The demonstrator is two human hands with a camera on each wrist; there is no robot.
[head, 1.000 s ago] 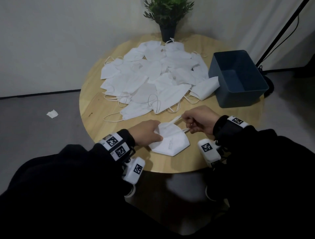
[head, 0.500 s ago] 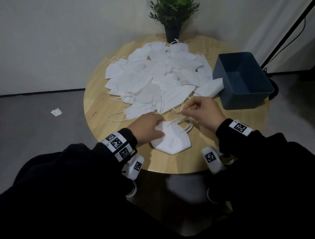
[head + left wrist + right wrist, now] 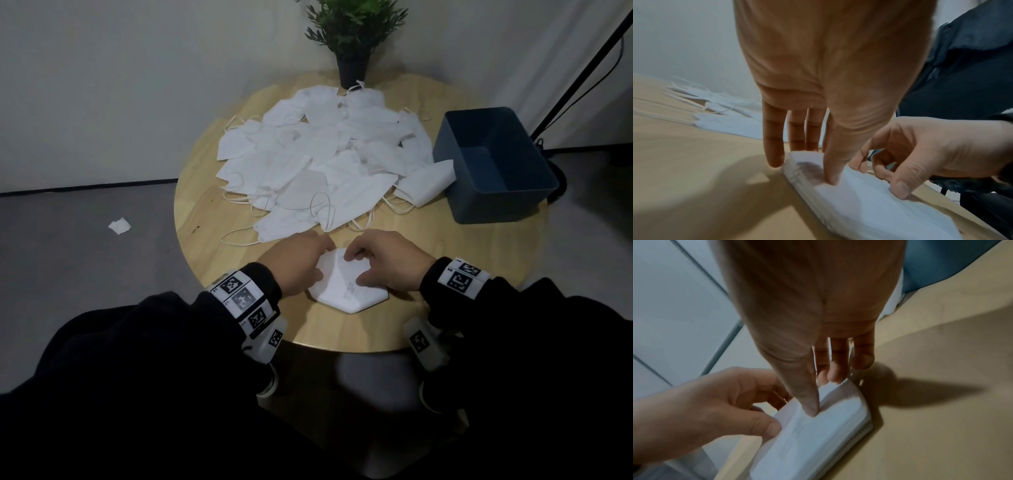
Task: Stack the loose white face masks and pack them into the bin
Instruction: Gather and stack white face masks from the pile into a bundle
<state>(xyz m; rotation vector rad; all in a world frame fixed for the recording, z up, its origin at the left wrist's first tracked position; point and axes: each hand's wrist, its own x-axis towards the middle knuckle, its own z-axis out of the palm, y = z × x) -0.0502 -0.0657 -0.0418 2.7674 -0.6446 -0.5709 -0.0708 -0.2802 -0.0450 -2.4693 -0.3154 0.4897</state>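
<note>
A small stack of folded white masks (image 3: 347,291) lies on the round wooden table (image 3: 212,219) near its front edge. My left hand (image 3: 317,262) holds the stack's left end, thumb (image 3: 830,177) on top and fingers against the edge. From the right, my right hand (image 3: 356,270) grips the same stack (image 3: 818,434), thumb (image 3: 812,408) pressing on top and fingers curled over the far edge. A loose pile of white masks (image 3: 325,161) covers the middle of the table. The dark blue bin (image 3: 459,192) stands at the right and looks empty.
A potted plant (image 3: 352,41) stands at the table's far edge behind the pile. Ear loops trail from the pile toward the stack. A black stand pole (image 3: 582,68) rises behind the bin. A white scrap (image 3: 120,225) lies on the grey floor at the left.
My right hand, which was pulling a mask's ear loops above the stack, has come down onto the stack. My left hand has stayed on the stack's left side.
</note>
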